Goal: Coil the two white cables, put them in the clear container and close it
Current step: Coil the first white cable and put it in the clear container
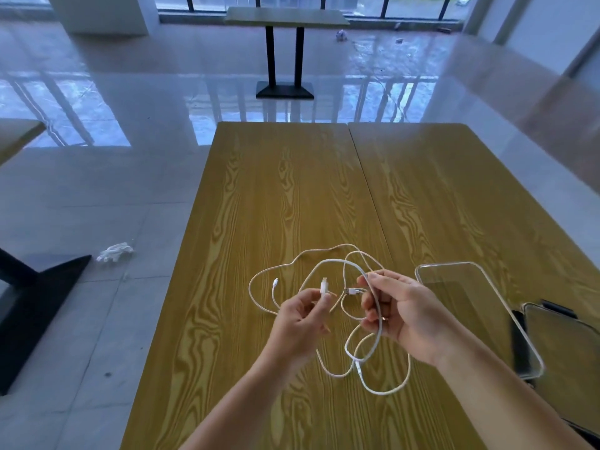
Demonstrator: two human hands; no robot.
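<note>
Two white cables (324,262) lie tangled in loose loops on the wooden table (292,190). My left hand (300,323) pinches a white plug (324,285) at the end of one cable, lifted a little off the table. My right hand (406,311) holds a strand of cable (376,306) between curled fingers, just right of the left hand. More loops hang and lie below both hands. A clear lid (480,277) lies flat to the right of my right hand. The clear container (561,345) with dark clips stands at the right edge, open.
The table is made of two wooden tops joined by a seam (367,190). A black table base (35,297) and a crumpled white thing (115,251) are on the tiled floor at the left. Another table (285,17) stands far back by the windows.
</note>
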